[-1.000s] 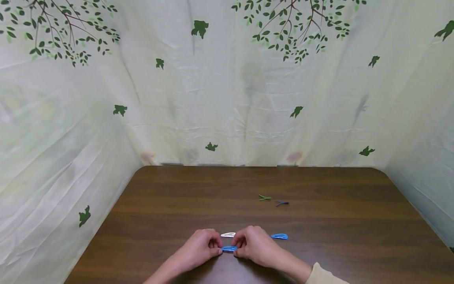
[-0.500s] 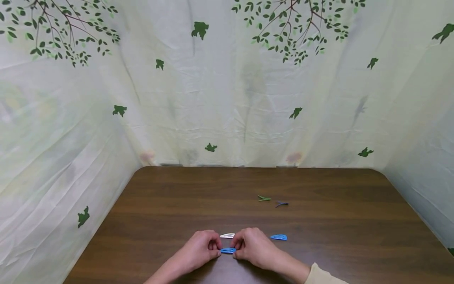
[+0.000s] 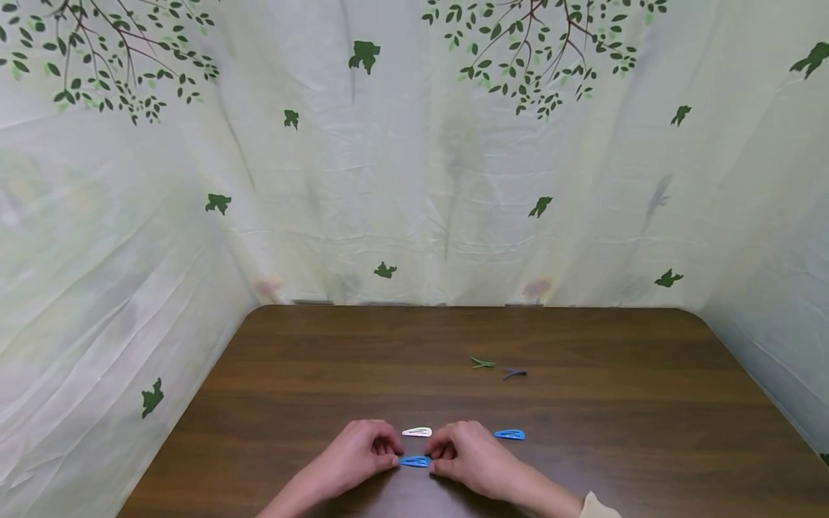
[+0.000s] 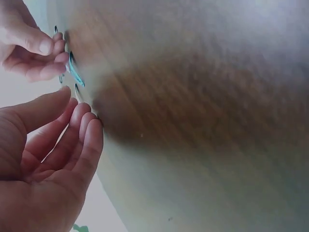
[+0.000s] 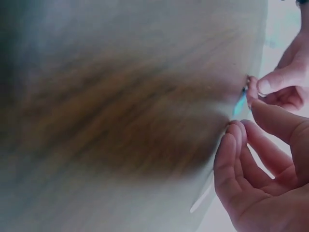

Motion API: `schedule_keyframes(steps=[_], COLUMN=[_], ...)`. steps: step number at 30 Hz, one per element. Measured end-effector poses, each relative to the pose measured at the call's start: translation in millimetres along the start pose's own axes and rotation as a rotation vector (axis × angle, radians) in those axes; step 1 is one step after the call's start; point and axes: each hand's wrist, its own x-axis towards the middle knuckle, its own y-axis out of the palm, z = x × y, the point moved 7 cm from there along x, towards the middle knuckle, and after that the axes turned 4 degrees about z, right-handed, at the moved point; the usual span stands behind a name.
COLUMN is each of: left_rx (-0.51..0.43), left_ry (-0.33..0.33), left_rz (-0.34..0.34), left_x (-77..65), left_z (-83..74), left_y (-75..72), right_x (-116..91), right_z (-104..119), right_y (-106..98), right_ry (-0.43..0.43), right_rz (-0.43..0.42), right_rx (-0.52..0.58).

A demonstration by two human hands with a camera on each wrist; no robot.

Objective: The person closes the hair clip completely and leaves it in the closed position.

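A blue snap hair clip (image 3: 414, 462) lies flat on the wooden table between the two hands. My left hand (image 3: 370, 452) is at its left end, thumb and fingertips slightly parted, with nothing between them in the left wrist view. At the right end is my right hand (image 3: 469, 458), its fingers loosely bent and its thumb apart from them in the right wrist view. Just beyond the blue clip lies a white snap clip (image 3: 417, 432). A second blue snap clip (image 3: 509, 434) rests to the right, past the right hand.
Farther back on the brown table (image 3: 324, 374) lie a green forked clip (image 3: 482, 363) and a dark blue one (image 3: 515, 373). A pale curtain (image 3: 414, 180) printed with leaves and birds hangs behind the table and at both sides.
Both hands have let go of the near blue clip and drawn slightly apart. More of the white clip shows between them. The other clips have stayed in place.
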Motion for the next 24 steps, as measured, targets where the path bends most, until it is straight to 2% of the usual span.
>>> schedule_keyframes(steps=[6, 13, 19, 24], left_rx=[0.029, 0.062, 0.056, 0.048], left_ry=[-0.009, 0.012, 0.006, 0.016], left_rz=[-0.04, -0.1, -0.131, -0.146], left_x=[-1.2, 7.5, 19.1, 31.7], left_z=[-1.0, -6.8, -11.5, -16.9], left_y=[-7.8, -15.3, -17.1, -16.1], right_x=[-10.7, -24.4, -31.3, -34.8], right_z=[2.7, 9.3, 8.3, 0.9], right_y=[-9.2, -22.5, -38.3, -52.4], right_ry=[0.015, -0.081, -0.149, -0.131], right_rz=[0.011, -0.005, -0.068, -0.132], right_rx=[0.068, 0.155, 0.125, 0.088])
